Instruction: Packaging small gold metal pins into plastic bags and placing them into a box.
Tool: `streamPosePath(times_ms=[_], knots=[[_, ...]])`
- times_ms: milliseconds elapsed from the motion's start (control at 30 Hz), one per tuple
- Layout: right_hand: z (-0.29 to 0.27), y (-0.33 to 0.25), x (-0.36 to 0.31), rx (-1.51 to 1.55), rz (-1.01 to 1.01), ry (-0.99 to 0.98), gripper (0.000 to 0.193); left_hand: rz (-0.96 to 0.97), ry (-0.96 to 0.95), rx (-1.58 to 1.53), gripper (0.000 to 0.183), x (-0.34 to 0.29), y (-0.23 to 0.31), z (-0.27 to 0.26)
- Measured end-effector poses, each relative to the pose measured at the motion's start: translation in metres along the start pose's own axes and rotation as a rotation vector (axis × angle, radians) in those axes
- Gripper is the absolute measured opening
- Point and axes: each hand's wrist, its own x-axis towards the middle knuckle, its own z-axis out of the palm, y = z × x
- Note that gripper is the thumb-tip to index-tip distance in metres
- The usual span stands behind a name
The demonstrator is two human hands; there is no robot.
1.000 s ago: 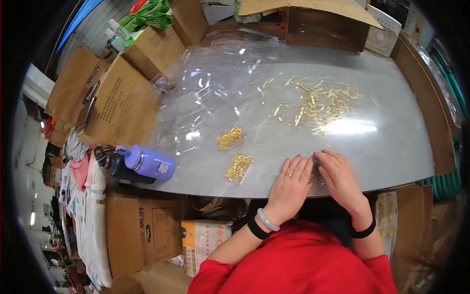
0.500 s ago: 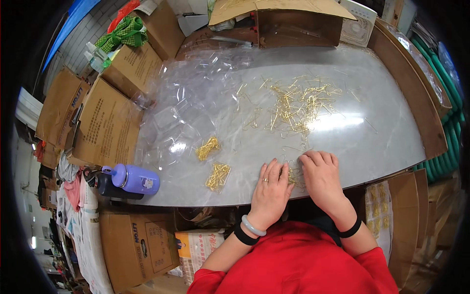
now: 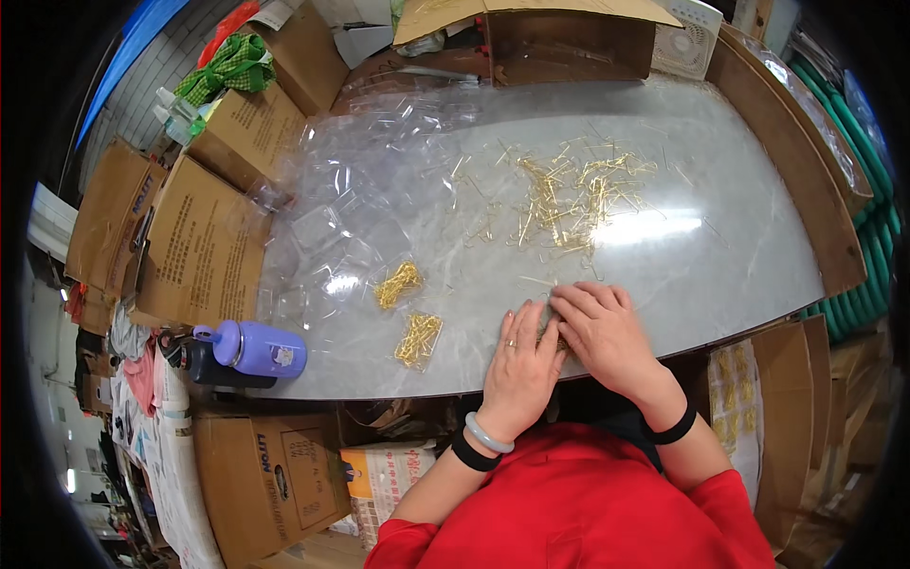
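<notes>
At the near edge of the grey table (image 3: pixel 692 284), my left hand (image 3: pixel 519 368) and my right hand (image 3: pixel 609 337) come together around a small bunch of gold wire hooks (image 3: pixel 562 344). Fingers of both hands are held close and curve over the bunch, hiding most of it. Just beyond my fingertips lies a stray hook (image 3: pixel 538 281). Farther up, a loose heap of gold hooks (image 3: pixel 578 194) spreads across the table. Left of my hands, one bunch of hooks (image 3: pixel 398 284) lies above another packed in a clear plastic box (image 3: pixel 418 341).
Clear plastic boxes (image 3: pixel 327 223) cover the table's left part. A purple bottle (image 3: pixel 261 349) and a black one stand at the left near edge. Cardboard boxes (image 3: pixel 204 242) line the left side, a cardboard strip (image 3: pixel 791 156) the right. A white fan (image 3: pixel 684 43) stands far right.
My right hand has moved left and closed in against my left hand, over the small bunch of hooks. The whole view has shifted slightly.
</notes>
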Motion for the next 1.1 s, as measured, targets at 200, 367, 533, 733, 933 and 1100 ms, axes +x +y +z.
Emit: streamPosePath(times_ms=[200,367,533,733,933,1100], knots=[[-0.008,0.014,-0.011,0.355,0.073,-0.189,0.026,0.014,0.023,-0.021,0.054,-0.002,-0.006,0.003],[-0.001,0.015,0.002,-0.034,0.112,-0.051,0.034,0.026,-0.006,0.004,0.055,0.001,-0.002,0.002],[0.005,0.015,0.003,-0.265,0.226,0.063,0.042,0.02,-0.043,0.014,0.054,0.002,-0.002,0.0],[-0.001,0.02,-0.008,0.24,-0.06,-0.161,0.041,0.009,-0.03,0.03,0.056,0.001,-0.003,0.0],[-0.018,0.006,-0.016,0.148,-0.05,-0.016,0.036,0.01,-0.005,-0.108,0.065,-0.001,-0.006,0.001],[-0.002,0.016,-0.029,0.15,-0.099,-0.005,0.031,0.051,-0.046,-0.097,0.064,0.0,-0.007,-0.005]])
